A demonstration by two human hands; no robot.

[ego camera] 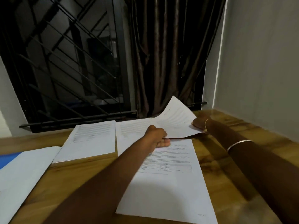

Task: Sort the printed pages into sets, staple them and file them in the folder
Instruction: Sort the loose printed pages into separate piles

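Seen from the person's head, a wooden counter (239, 167) stood under a dark window grille (64, 62) and a brown curtain (161, 54). Printed pages lay on it in separate places, which I judge to be the sets in the making: a left pile (93, 139), a middle pile (129, 133) just beside it, and a near pile (168, 183) closest to the person. A blue folder (8, 158) lay open at the far left edge with a white page on it, probably kept out of the way for filing later.

One lifted sheet (176, 120) curved up above the far end of the near pile. The left hand (157, 136) pinched its near edge, its grip closed on the paper. The right hand (199, 122) sat at the sheet's right edge, fingers hidden behind it, so I could not tell its grip. Two hands on one sheet probably kept it from folding. No stapler was in view.
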